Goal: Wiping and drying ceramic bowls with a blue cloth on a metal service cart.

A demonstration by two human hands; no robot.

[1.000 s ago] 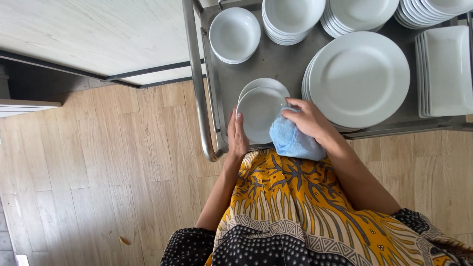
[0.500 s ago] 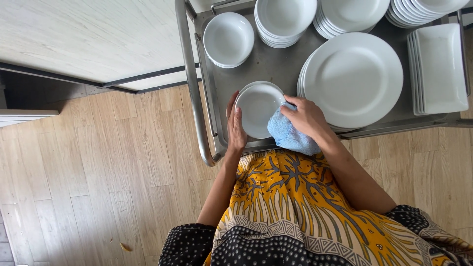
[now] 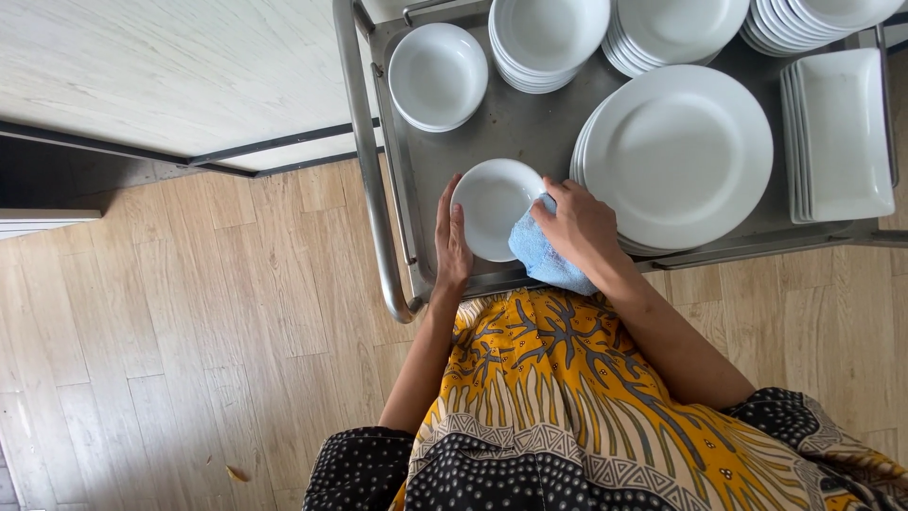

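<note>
Restaurant: steel trolley (image 3: pixel 492 123), stacked plates (image 3: pixel 681 151)

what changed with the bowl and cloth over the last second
The right hand kept the blue cloth at the small bowl's right edge, shifting it slightly along the rim. The left hand stayed on the bowl's left rim. Nothing was let go. The plate stack, other bowls and cart stayed put.
</note>
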